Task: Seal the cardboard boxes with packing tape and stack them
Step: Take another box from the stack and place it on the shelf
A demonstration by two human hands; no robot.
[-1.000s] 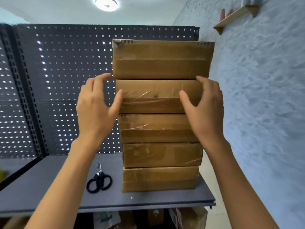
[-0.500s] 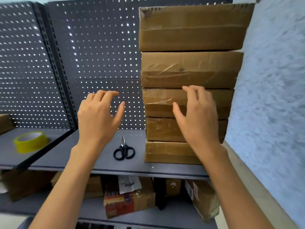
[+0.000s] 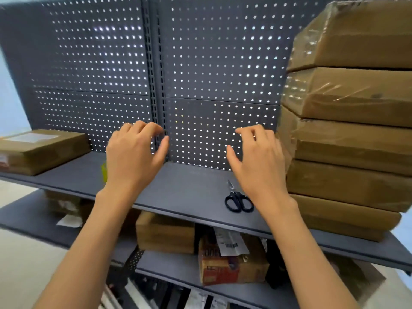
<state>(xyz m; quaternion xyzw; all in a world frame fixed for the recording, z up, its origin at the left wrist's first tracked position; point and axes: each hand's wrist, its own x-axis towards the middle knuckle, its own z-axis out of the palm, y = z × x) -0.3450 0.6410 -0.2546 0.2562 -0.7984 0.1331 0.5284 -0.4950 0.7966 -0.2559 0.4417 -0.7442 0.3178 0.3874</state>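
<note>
Nearest, both hands hover empty over the shelf [image 3: 191,192], left hand [image 3: 133,157] and right hand [image 3: 258,161] with fingers loosely spread. Beyond, right, five taped boxes [image 3: 347,139] stand stacked; stiff, likely light, slick with tape, best gripped at opposite sides. Far left lies another box [image 3: 42,150].

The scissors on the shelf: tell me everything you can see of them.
The scissors are small, with two black loop handles and short, pale metal blades. They lie flat and closed on the dark grey shelf, handles toward the front edge, blades pointing back toward the pegboard. They sit just left of the stack of taped boxes, apart from it. The right hand hangs above them without touching; nothing else touches them.
</note>
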